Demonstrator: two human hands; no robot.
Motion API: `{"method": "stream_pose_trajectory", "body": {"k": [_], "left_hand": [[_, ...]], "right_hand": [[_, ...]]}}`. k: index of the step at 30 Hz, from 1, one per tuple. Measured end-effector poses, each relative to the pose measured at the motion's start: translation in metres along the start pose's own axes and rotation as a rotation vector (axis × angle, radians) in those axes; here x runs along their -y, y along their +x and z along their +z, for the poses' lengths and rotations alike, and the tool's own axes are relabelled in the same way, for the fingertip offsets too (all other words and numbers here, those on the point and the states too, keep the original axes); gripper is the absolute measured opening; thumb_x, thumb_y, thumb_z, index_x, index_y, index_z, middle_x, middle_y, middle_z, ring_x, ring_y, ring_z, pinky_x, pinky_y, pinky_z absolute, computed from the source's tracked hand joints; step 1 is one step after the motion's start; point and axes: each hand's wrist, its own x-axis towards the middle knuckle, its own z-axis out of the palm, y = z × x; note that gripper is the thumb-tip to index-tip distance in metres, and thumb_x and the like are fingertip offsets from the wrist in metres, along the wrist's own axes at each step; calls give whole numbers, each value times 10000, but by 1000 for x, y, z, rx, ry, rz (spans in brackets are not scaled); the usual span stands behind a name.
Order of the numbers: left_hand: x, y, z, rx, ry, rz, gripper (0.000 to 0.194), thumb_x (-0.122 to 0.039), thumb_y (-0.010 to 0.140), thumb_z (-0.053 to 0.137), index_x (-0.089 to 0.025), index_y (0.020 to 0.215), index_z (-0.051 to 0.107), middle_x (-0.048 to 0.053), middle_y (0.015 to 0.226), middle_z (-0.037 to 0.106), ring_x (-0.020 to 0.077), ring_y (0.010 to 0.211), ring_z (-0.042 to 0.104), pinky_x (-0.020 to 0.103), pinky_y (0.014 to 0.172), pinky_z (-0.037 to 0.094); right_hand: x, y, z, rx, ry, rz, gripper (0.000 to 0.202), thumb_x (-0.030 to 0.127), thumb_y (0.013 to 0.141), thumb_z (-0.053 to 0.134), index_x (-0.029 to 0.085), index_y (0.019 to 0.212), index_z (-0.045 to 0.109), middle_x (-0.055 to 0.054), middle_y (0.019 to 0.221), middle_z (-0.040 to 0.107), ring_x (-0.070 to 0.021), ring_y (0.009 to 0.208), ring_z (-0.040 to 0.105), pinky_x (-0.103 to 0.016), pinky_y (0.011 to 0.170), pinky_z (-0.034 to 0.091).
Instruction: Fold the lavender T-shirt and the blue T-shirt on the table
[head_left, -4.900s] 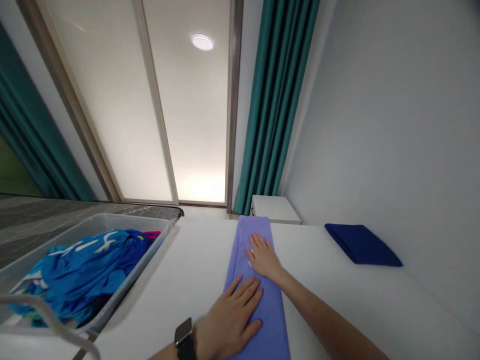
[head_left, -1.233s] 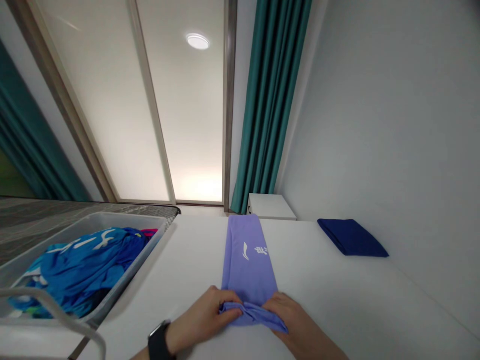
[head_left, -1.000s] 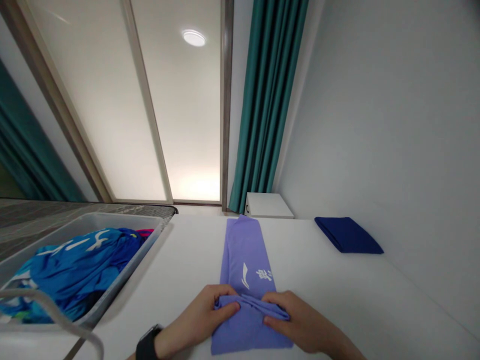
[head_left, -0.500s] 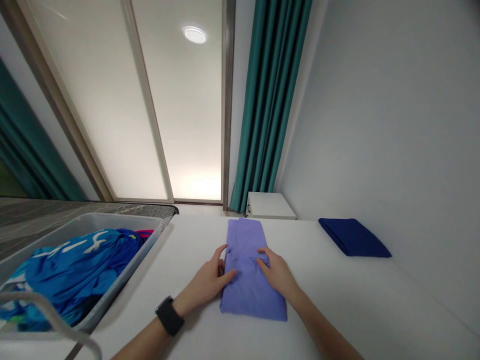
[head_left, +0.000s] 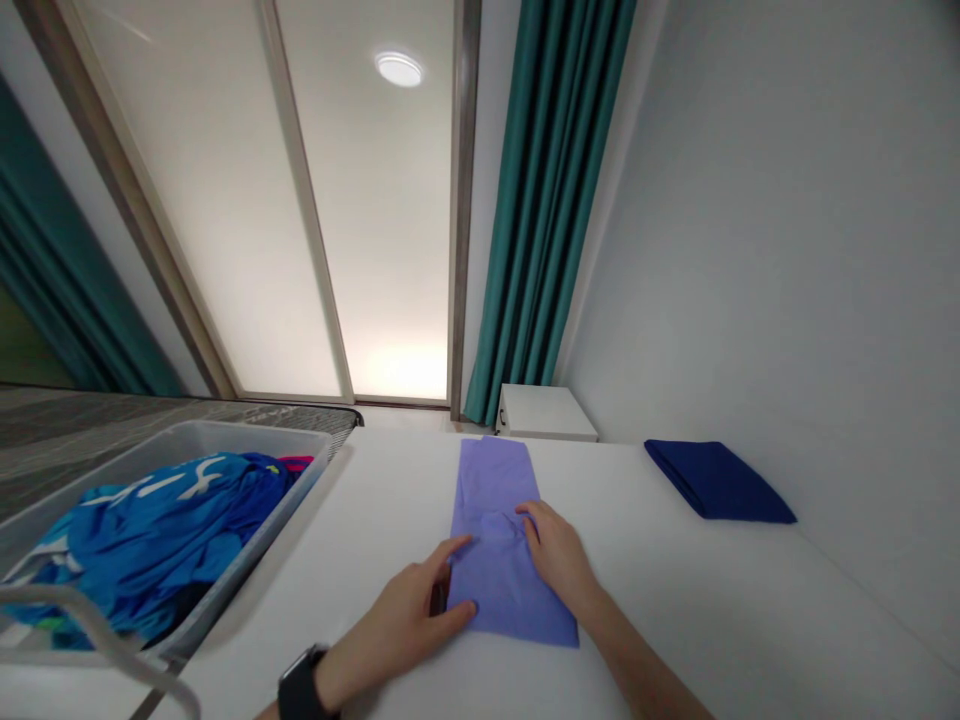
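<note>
A folded purple cloth (head_left: 499, 580) lies lengthwise on the white table, with creases across its middle. On its lower left edge rests my left hand (head_left: 409, 615), thumb and index finger apart on the fabric, a dark watch on the wrist. My right hand (head_left: 559, 560) touches the right side of the cloth at mid-length, its thumb and index finger bent together around a small pinch of fabric at the creases.
A grey bin (head_left: 300, 490) at the left holds blue clothes (head_left: 172, 530). A folded navy cloth (head_left: 716, 480) lies at the table's right, near the wall. Beyond the far edge stands a white cabinet (head_left: 547, 410). A grey curved tube (head_left: 97, 625) crosses the lower left.
My left hand has slid down the cloth's left edge, toward its near end. My right hand stays at about the same place on the cloth. The view has shifted slightly.
</note>
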Motion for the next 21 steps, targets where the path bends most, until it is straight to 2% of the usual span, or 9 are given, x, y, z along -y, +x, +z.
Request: {"method": "stream_pose_trajectory", "body": {"k": [3,6,10,15,21], "left_hand": [[2,-3,8,-43,160,-27,468,-344,864,566,-246,1320,529,-14,748,601,165,689,531,260,637,353],[1,-2,13,-92,260,-40,335,-374,901,516,-256,1189,637,17,735,623,207,751,546,290,685,363],[-2,-2,15,-142,268,-29,351,-423,933,457,-248,1174,642,36,728,637,230,762,558,301,679,374],[-3,-4,14,-138,288,15,333,-405,957,400,-239,1091,657,38,746,662,221,754,573,301,696,388],[-5,-2,16,-135,395,1,258,-300,927,435,-245,1104,614,4,714,643,192,718,576,288,715,393]], "right_hand": [[6,1,-3,13,-36,13,280,198,953,382,179,1074,633,-102,1104,683,-207,1059,627,-311,928,443],[11,4,-6,50,-81,11,258,267,964,424,172,1085,631,-99,1104,679,-219,1054,630,-309,913,452],[16,6,-11,98,-138,-42,287,194,967,391,185,1121,633,-80,1104,674,-207,1010,646,-301,871,472],[15,7,-12,-34,-101,-95,381,169,988,300,215,1236,586,-76,1181,635,-184,1023,637,-291,877,479],[8,13,0,68,-161,-17,348,161,964,353,229,1178,618,-58,1156,655,-182,1032,635,-271,888,470]]}}
